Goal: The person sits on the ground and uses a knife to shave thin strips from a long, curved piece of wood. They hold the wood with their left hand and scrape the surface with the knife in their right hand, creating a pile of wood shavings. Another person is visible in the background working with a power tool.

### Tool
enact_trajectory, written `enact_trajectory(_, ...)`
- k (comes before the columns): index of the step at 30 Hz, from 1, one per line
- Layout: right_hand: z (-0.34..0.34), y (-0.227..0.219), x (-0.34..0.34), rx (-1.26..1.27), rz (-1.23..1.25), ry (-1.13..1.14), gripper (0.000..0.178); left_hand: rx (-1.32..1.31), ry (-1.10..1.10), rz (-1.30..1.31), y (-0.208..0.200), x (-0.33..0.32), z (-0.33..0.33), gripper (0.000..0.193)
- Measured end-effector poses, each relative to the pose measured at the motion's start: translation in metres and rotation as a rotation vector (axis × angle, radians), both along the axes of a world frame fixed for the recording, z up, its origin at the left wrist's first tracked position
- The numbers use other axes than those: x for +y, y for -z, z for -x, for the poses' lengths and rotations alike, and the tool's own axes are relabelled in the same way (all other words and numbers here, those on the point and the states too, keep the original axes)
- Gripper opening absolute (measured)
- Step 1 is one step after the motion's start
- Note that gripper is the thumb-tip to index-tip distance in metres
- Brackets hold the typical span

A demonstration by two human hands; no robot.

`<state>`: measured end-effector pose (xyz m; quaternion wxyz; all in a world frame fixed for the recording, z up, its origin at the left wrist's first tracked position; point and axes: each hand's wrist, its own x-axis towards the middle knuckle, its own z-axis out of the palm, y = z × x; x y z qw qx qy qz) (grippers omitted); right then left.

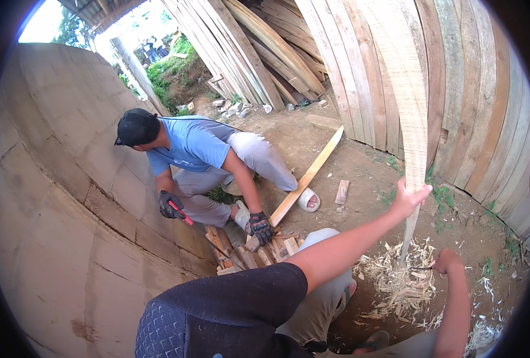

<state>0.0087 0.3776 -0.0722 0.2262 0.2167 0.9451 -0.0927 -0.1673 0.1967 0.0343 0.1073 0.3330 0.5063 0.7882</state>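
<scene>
A long pale wooden board stands upright in front of me. Its lower end narrows and rests among the wood shavings on the ground. My left hand is wrapped round the board's edge, partway up. Low down beside the shavings, my right hand is closed on a thin dark-bladed tool, which points toward the board's foot. Fingers hide its handle, so its exact kind is unclear.
A gloved co-worker squats at the left, holding a red-handled tool over cut wood blocks. A plank lies beyond. A board wall stands at right, a panelled wall at left, leaning planks behind.
</scene>
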Motion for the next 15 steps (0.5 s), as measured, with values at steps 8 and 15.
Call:
enact_trajectory(8,-0.003,-0.011,-0.013,-0.012,-0.008,-0.017,0.034,0.0,0.051,0.028,-0.012,0.007,-0.014,0.022)
enact_trajectory(15,-0.006,-0.008,-0.008,0.0,0.0,0.019,0.034,0.01,0.029,0.011,-0.011,0.004,-0.022,0.023)
